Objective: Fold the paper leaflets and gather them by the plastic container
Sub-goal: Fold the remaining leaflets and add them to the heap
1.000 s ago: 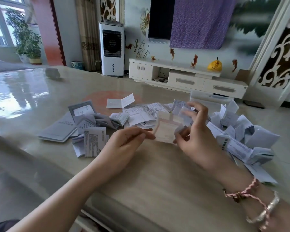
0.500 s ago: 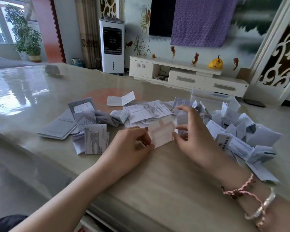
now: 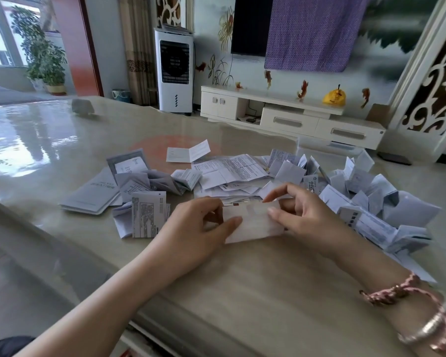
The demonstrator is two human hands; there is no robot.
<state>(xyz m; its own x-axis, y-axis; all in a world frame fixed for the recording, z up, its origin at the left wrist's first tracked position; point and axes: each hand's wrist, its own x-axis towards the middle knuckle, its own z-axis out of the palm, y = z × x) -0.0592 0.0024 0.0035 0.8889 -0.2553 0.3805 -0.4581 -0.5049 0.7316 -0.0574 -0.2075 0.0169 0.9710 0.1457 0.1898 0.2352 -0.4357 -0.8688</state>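
A white paper leaflet [image 3: 252,224] lies low over the table in front of me, held at both ends. My left hand [image 3: 198,228] pinches its left edge with thumb and fingers. My right hand [image 3: 304,215] presses its right side, index finger along the top edge. A heap of folded leaflets [image 3: 371,199] lies to the right, beside a clear plastic container [image 3: 327,148] at the table's far edge. Unfolded and half-folded leaflets [image 3: 227,171] spread behind my hands, and more leaflets [image 3: 147,212] lie to the left.
A glossy beige table [image 3: 242,292] carries everything; its near edge runs diagonally under my forearms. A flat booklet [image 3: 93,194] lies at the far left of the papers. A small card [image 3: 188,153] stands apart behind. A small grey object [image 3: 82,107] sits far left.
Both hands have brought the leaflet down from a raised position to the table surface. It now lies flatter and wider between the hands, with the right index finger along its top.
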